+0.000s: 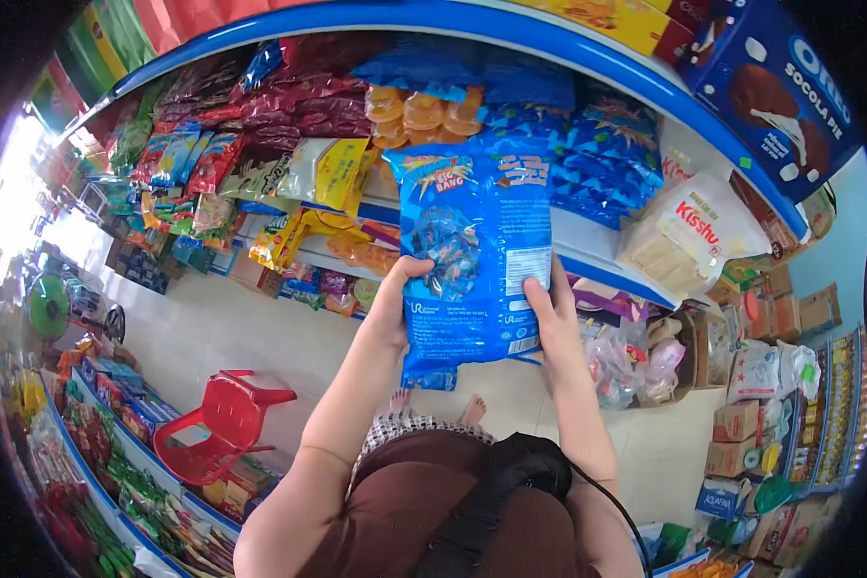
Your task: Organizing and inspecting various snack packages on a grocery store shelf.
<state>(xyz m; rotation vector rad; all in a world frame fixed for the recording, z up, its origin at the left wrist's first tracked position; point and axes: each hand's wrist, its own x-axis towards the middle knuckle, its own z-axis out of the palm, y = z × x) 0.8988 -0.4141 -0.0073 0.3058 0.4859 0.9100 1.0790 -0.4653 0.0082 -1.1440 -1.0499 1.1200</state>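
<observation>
A large blue plastic candy bag (480, 217) is held upright between my two hands, its printed back towards the camera. My left hand (397, 300) grips its lower left edge, thumb on the front. Around the lower right edge closes my right hand (553, 303), with the thumb on the printed panel. Behind the bag, a blue-edged shelf (585, 235) bears a stack of similar blue bags (607, 159), orange-filled packs (426, 115) and dark red packets (303, 105). Another blue pack (430, 378) shows below the held bag, near my feet.
A white plastic bag of crackers (686, 231) sits at the shelf's right end. An Oreo box (773, 94) stands on the upper shelf. On the tiled floor at left is a red plastic chair (220, 426). Filled plastic bags (621, 365) and cardboard boxes (733, 441) lie at right.
</observation>
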